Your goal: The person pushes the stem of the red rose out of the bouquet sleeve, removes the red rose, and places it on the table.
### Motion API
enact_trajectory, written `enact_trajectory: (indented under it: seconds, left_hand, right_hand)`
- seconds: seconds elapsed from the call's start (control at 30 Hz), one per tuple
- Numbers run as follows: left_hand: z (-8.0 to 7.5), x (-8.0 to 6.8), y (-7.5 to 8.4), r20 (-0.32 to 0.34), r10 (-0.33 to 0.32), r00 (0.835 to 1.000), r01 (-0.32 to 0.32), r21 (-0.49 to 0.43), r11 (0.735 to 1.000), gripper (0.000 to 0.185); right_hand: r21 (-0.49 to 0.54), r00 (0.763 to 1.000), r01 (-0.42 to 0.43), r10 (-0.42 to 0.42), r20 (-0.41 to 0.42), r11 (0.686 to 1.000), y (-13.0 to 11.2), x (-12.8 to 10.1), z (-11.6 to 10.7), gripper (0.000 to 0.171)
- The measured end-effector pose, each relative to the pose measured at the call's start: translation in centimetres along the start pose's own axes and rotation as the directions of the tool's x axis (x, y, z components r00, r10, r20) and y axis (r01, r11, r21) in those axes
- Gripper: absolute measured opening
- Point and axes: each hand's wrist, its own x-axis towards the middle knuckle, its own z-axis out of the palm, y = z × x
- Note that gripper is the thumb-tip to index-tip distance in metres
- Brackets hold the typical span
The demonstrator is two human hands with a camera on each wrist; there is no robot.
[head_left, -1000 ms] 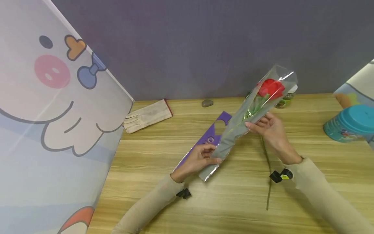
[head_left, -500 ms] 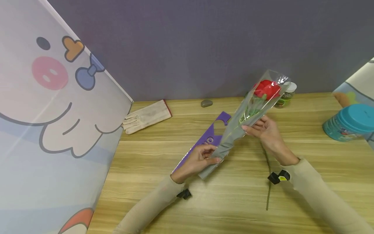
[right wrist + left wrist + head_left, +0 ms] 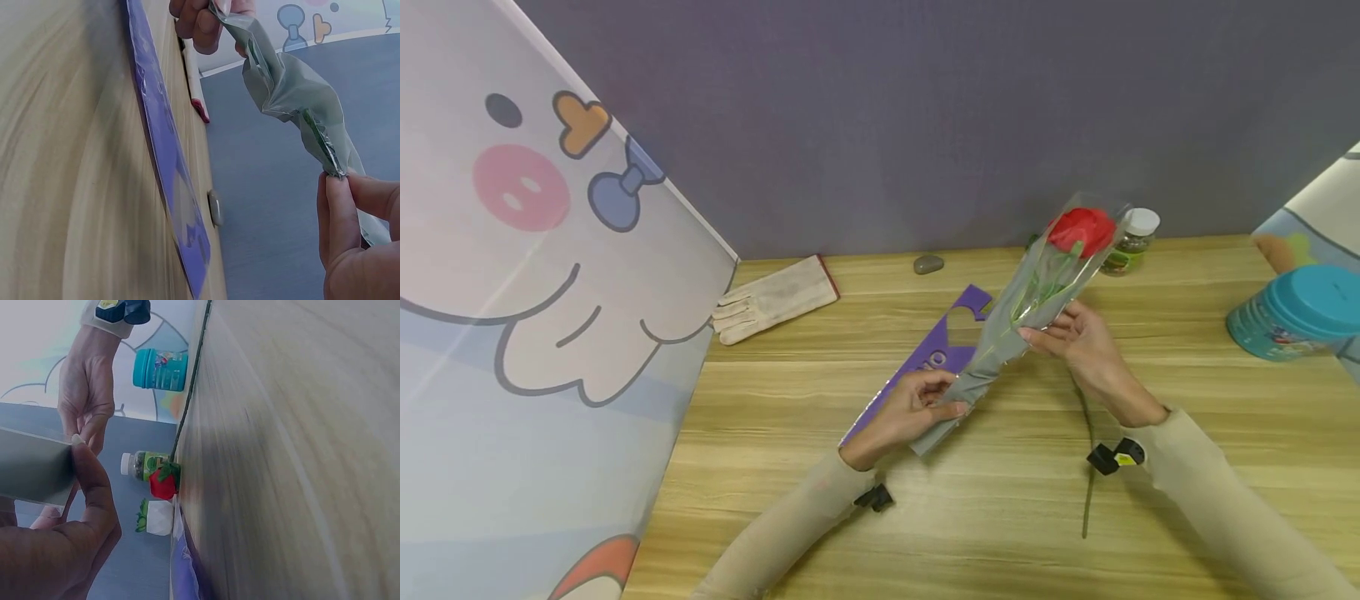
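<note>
A red artificial rose (image 3: 1082, 232) stands inside a clear and grey wrapping sleeve (image 3: 994, 343), held slanted above the table with the bloom at the upper right. My left hand (image 3: 904, 412) pinches the sleeve's lower end between thumb and fingers. Higher up, just below the bloom, my right hand (image 3: 1090, 350) pinches the sleeve's edge. In the right wrist view the grey sleeve (image 3: 306, 94) looks creased and twisted between both hands, with bits of green showing. A second red rose (image 3: 164, 481) lies on the table; its thin stem (image 3: 1087, 483) runs under my right wrist.
A purple cut-out door hanger (image 3: 936, 358) in plastic lies behind the sleeve. Along the back are a work glove (image 3: 778, 300), a grey stone (image 3: 928, 264) and a white-lidded jar (image 3: 1137, 233). A small white pot (image 3: 160, 517) holds a plant. A teal tub (image 3: 1292, 312) stands right.
The bloom end of the wrapped rose has come down and slightly left, uncovering more of the jar. My right hand has shifted slightly left and down; my left hand stays nearly in place.
</note>
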Motion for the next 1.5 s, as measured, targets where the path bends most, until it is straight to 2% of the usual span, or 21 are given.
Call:
enact_trajectory:
  seconds: [0.4, 0.5, 0.6, 0.83, 1.1, 1.3, 1.5]
  left_hand:
    - [0.1, -0.1, -0.1, -0.014, -0.018, 1.000, 0.019, 0.032, 0.999, 0.034]
    - [0.2, -0.1, 0.0, -0.014, -0.025, 1.000, 0.026, 0.046, 0.999, 0.035]
    - [0.3, -0.1, 0.0, -0.006, -0.030, 1.000, 0.030, 0.040, 0.999, 0.036]
    - [0.3, -0.2, 0.0, 0.018, -0.063, 0.998, 0.063, -0.017, 0.998, 0.040]
    - [0.5, -0.2, 0.2, 0.077, -0.054, 0.996, 0.057, -0.036, 0.998, 0.037]
    - [0.5, -0.2, 0.3, 0.088, -0.023, 0.996, 0.026, -0.030, 0.999, 0.032]
    - [0.3, -0.3, 0.4, 0.102, -0.009, 0.995, 0.011, -0.020, 1.000, 0.027]
  right_hand:
    - [-0.056, 0.999, -0.050, 0.049, -0.012, 0.997, -0.1, 0.1, 0.1, 0.042]
    - [-0.012, 0.999, -0.041, 0.041, -0.011, 0.999, -0.2, 0.2, 0.2, 0.040]
    - [0.074, 0.999, -0.030, 0.032, -0.023, 0.997, -0.5, 0.3, 0.2, 0.040]
    - [0.245, 0.998, 0.007, 0.007, -0.056, 0.970, -1.0, 0.5, -0.7, 0.040]
    - [0.325, 0.997, 0.025, -0.001, -0.073, 0.945, -0.9, 0.6, -1.0, 0.033]
    - [0.363, 0.996, 0.035, -0.004, -0.086, 0.931, -1.1, 0.9, -1.1, 0.034]
    - [0.348, 0.997, 0.022, 0.005, -0.075, 0.937, -1.1, 1.0, -1.6, 0.036]
